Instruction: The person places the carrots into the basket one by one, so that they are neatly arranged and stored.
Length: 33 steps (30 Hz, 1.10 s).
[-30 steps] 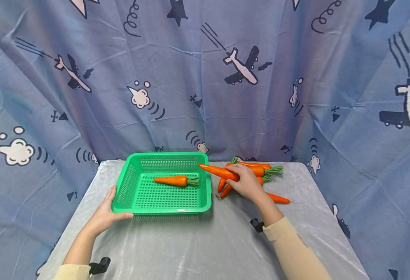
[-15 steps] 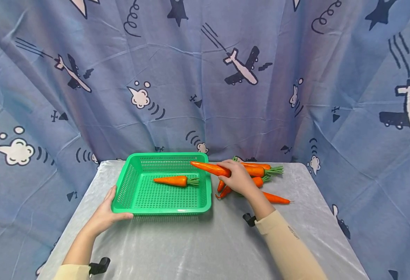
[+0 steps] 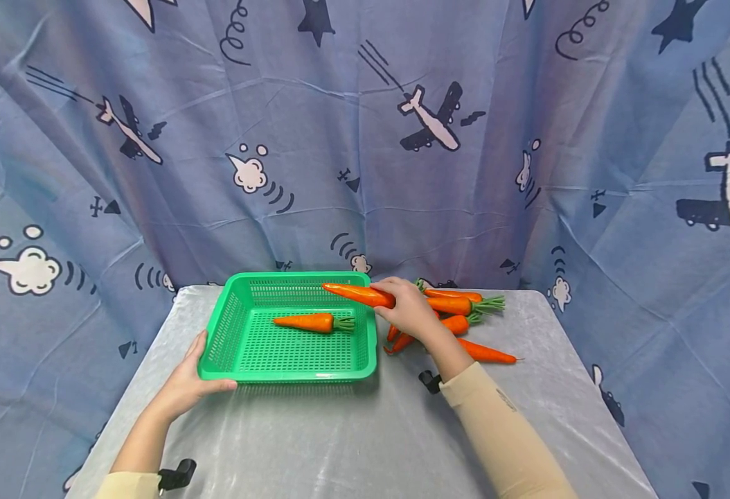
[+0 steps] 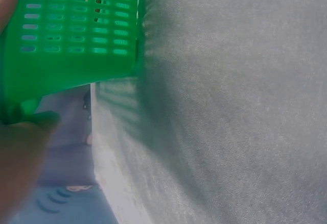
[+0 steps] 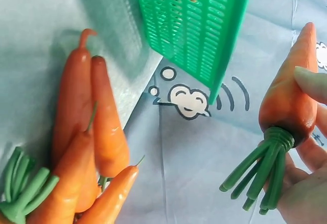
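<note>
In the head view, my right hand (image 3: 406,305) holds a carrot (image 3: 360,294) by its thick end, over the right rim of a green plastic basket (image 3: 287,376). Its tip points left. The right wrist view shows green stem stubs (image 5: 271,168) on this carrot, between thumb and fingers. My left hand (image 3: 185,381) rests against the basket's near left corner, thumb stretched along the front rim and fingers straight along the left side. Inside the basket lies one carrot (image 3: 312,322), stems to the right.
Right of the basket several carrots (image 3: 455,305) lie in a loose pile, one carrot (image 3: 490,353) with its tip toward the right. They sit on a grey cloth-covered table (image 3: 315,443). A blue patterned curtain (image 3: 315,138) hangs behind it.
My right hand has carried its carrot leftward and slightly up, from beside the pile to over the basket's right side. The left hand and the basket have stayed put.
</note>
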Each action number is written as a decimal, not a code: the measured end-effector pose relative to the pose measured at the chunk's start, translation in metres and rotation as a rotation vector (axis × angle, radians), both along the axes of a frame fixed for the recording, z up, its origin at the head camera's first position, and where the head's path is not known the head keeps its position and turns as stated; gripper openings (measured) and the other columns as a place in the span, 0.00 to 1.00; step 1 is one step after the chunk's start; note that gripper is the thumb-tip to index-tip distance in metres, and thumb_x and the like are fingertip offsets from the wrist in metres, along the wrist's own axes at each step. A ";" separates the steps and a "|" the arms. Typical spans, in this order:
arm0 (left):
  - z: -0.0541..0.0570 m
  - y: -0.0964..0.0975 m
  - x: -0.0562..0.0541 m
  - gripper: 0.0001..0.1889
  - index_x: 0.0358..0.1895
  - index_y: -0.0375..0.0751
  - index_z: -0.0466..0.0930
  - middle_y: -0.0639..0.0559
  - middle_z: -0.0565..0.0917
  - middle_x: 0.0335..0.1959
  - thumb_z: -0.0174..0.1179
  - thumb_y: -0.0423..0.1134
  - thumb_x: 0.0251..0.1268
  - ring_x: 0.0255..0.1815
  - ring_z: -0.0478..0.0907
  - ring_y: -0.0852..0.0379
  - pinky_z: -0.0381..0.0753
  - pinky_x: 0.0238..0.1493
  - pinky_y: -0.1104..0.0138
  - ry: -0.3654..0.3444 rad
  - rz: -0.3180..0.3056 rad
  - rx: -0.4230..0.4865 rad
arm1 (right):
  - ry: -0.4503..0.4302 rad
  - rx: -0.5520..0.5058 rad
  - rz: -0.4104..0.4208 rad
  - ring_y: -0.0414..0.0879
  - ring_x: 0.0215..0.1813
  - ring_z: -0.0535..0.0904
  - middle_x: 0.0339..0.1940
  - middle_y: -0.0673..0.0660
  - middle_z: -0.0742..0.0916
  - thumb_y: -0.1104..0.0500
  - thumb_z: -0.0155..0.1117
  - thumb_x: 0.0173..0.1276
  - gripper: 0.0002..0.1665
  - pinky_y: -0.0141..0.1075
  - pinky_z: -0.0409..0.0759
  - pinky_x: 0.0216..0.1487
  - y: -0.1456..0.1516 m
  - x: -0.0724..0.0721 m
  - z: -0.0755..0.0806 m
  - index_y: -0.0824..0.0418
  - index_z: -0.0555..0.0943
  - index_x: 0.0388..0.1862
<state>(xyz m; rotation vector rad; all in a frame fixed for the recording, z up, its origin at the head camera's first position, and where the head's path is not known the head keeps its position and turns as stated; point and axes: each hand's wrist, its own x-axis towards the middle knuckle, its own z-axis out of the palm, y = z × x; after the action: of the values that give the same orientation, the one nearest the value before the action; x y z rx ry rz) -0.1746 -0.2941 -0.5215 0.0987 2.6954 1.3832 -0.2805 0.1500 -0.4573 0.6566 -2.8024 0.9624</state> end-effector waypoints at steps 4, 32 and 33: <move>0.000 0.000 0.000 0.70 0.82 0.37 0.28 0.32 0.37 0.83 0.80 0.42 0.48 0.81 0.37 0.29 0.47 0.74 0.33 -0.003 0.001 0.001 | -0.001 0.005 0.006 0.56 0.60 0.79 0.61 0.56 0.84 0.58 0.75 0.64 0.28 0.50 0.79 0.60 -0.007 -0.004 0.004 0.57 0.82 0.64; -0.002 -0.001 -0.001 0.70 0.82 0.37 0.28 0.33 0.37 0.83 0.80 0.40 0.48 0.81 0.37 0.29 0.47 0.74 0.33 0.015 -0.007 0.007 | -0.006 0.030 0.125 0.52 0.55 0.80 0.56 0.56 0.86 0.60 0.74 0.64 0.28 0.45 0.80 0.59 -0.062 -0.035 0.021 0.60 0.82 0.63; -0.002 -0.001 -0.001 0.70 0.82 0.37 0.28 0.33 0.37 0.83 0.80 0.40 0.48 0.81 0.37 0.29 0.47 0.74 0.33 0.013 -0.007 0.007 | -0.014 0.029 0.130 0.52 0.54 0.79 0.55 0.57 0.86 0.61 0.74 0.64 0.28 0.45 0.81 0.58 -0.064 -0.035 0.022 0.60 0.82 0.63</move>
<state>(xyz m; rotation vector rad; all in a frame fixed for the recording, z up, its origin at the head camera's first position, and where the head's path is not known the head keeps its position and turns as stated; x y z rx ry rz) -0.1751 -0.2948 -0.5233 0.1186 2.6987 1.3947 -0.3158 0.0858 -0.4356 0.8483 -2.8204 0.9528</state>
